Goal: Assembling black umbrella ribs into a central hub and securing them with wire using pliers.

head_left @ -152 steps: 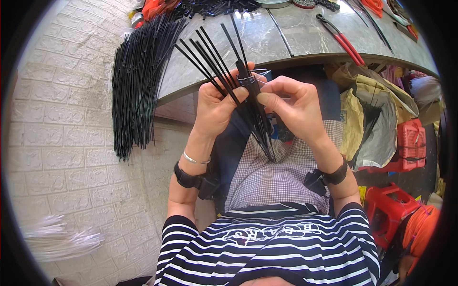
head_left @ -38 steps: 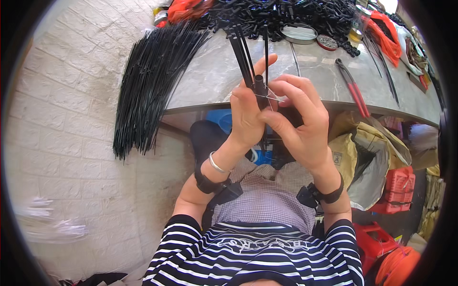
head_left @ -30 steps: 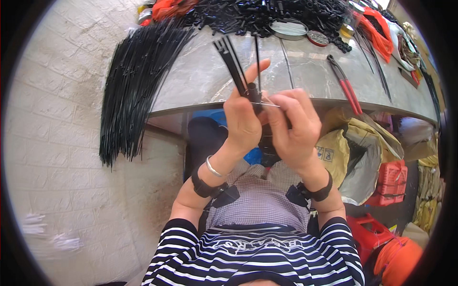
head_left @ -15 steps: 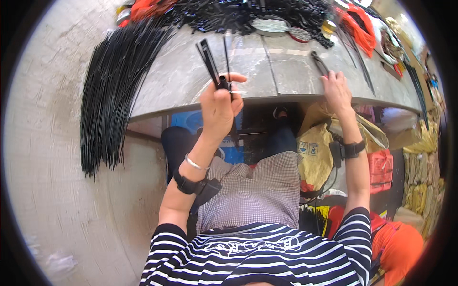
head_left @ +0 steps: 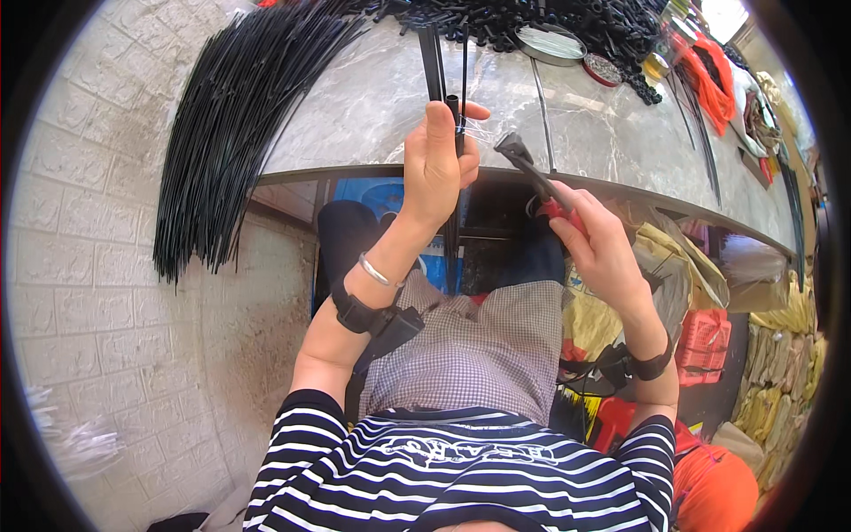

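My left hand point(head_left: 433, 173) is raised over the table's front edge, closed around several slim black strips point(head_left: 432, 66) that stand upright. Among its fingers is the open end of a short black tube point(head_left: 453, 105); a thin pale wire or pin beside it is too fine to make out. To its right, my right hand point(head_left: 603, 248) grips pliers point(head_left: 525, 162) by their red handles. The dark pliers head points up and left toward the tube, apart from it. How far the jaws are spread cannot be told.
Long black rods point(head_left: 239, 133) droop over the grey tabletop's point(head_left: 355, 111) left edge. Black tubes point(head_left: 496, 19) are heaped at the back, beside a round tin point(head_left: 551, 43) of white pins and a smaller red tin point(head_left: 603, 69). A red bag point(head_left: 709, 80) lies right; below stands a pink basket point(head_left: 706, 346).
My right hand has lifted the pliers off the tabletop and brought them left and nearer to my left hand. The strips in my left hand now stand more upright.
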Tool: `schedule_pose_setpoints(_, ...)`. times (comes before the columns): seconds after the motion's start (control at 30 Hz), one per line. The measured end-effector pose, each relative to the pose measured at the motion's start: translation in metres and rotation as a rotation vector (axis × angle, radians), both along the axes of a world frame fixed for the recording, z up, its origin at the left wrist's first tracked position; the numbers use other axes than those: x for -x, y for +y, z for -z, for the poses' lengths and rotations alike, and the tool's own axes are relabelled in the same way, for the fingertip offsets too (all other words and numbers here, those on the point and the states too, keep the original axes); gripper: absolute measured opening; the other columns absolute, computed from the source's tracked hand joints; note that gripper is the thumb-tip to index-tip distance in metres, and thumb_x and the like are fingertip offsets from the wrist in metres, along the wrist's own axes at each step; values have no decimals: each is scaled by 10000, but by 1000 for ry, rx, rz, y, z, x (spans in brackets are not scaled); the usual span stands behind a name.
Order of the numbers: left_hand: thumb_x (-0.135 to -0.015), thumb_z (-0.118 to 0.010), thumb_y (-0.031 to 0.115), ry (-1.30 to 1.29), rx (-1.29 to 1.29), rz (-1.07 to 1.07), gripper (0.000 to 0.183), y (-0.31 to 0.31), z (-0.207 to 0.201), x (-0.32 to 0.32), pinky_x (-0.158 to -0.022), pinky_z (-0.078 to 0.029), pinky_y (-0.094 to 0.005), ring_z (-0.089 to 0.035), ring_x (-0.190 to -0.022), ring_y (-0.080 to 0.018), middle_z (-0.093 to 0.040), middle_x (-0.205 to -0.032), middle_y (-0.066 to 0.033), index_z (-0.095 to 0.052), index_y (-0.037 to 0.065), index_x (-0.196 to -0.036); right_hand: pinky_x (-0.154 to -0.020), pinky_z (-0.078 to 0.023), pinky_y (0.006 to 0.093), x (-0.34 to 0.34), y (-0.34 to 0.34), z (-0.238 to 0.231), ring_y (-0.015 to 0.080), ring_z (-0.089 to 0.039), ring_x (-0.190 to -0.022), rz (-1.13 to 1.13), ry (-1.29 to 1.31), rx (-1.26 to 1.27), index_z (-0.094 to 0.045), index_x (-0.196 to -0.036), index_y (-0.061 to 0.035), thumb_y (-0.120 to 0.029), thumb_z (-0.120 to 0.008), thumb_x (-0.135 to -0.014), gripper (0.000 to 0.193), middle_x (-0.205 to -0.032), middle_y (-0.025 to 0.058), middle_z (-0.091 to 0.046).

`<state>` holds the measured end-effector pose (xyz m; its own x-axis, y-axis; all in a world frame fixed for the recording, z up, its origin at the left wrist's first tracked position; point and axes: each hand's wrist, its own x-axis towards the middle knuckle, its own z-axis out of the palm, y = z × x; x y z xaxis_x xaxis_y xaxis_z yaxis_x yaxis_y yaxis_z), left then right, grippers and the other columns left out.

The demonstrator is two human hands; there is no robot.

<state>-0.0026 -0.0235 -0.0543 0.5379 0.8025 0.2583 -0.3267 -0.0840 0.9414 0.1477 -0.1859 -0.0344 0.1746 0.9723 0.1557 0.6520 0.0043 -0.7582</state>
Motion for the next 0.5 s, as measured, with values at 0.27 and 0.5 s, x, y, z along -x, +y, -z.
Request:
schedule_pose_setpoints(0.27, -946, -297, 650, -34, 105, 0, 749, -2, 0, 2, -401, -214, -198, -286, -409, -19, -294, -499, 87, -563, -40, -1062, -807, -499, 381, 13, 7, 1, 295, -598, -959, 143, -543, -192, -553, -1272, -81, -18, -603, -842, 437, -1102, 130, -569)
schedule_pose_setpoints(0.5, -943, -301, 654, -34, 98, -19, 742, -3, -1, 3, -404, -209, -198, -279, -410, -18, -293, -501, 89, -567, -27, -1075, -843, -488, 386, 15, 10, 2, 284, -593, -965, 197, -678, -245, -573, -1268, -94, -2, -617, -795, 483, -1095, 123, -571)
